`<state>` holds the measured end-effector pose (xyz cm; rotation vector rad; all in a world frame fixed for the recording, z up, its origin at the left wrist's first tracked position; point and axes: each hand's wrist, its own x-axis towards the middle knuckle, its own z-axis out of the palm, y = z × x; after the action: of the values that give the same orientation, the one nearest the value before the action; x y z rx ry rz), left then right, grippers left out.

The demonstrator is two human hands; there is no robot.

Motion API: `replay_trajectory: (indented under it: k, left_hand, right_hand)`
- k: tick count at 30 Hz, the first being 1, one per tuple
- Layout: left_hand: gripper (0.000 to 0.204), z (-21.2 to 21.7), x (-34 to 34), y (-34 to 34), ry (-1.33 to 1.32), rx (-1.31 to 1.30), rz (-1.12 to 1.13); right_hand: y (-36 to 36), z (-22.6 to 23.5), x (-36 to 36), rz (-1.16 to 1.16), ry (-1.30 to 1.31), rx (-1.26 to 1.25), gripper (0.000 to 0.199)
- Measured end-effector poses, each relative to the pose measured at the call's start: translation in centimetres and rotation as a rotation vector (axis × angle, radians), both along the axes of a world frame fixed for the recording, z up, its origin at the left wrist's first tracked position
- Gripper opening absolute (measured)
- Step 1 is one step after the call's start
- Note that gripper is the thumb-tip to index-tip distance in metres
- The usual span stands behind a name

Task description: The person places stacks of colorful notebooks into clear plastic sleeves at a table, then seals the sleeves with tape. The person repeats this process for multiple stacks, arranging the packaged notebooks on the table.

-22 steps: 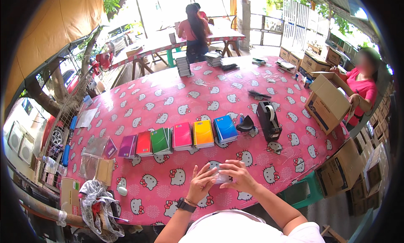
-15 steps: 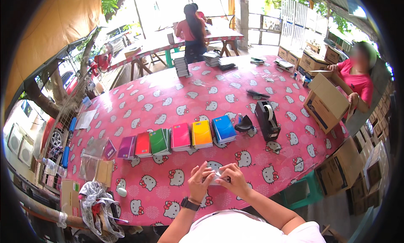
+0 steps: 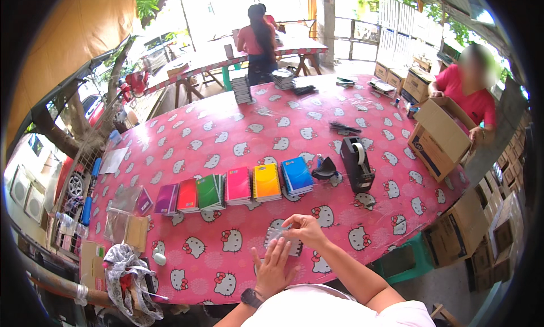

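A small spiral notebook [image 3: 296,248] lies in front of me, pale and glossy on top, with dark coils along its lower right edge. My left hand [image 3: 273,264] rests flat, fingers stretched, its fingertips on the notebook's near side. Over the upper right part of the notebook, my right hand [image 3: 309,232] is closed in a pinch; whatever is between thumb and fingers is too small to make out. Beyond the hands runs a row of spiral notebook stacks: purple [image 3: 166,199], red [image 3: 188,195], green [image 3: 211,191], pink [image 3: 238,184], yellow [image 3: 266,181] and blue [image 3: 297,175].
A black tape dispenser [image 3: 357,165] stands right of the row, beside a dark clip-like object [image 3: 324,168]. Clear plastic bags [image 3: 120,219] and a white mouse-like object [image 3: 160,259] lie left. At the right, a person in pink [image 3: 467,100] handles an open cardboard box [image 3: 439,143].
Both hands were raised together around the shiny pale item; now the notebook lies on the table, my left hand flattened on it and my right hand pinching above. The person at right leaned closer to the box.
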<state>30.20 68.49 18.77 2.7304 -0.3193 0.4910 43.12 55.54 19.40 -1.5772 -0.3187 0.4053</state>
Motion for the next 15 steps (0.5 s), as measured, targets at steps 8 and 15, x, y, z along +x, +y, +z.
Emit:
replay_trajectory:
  k: [8, 15]
  left_hand:
    - [0.069, -0.3, 0.8, -0.2, 0.0, -0.001, 0.077]
    - [0.072, 0.3, 1.3, -0.4, -0.017, -0.054, 0.037]
  right_hand:
    - [-14.6, 0.9, 10.7, -0.847, -0.413, -0.072, 0.015]
    - [-22.9, -3.9, 17.3, -0.736, -0.027, -0.543, 0.028]
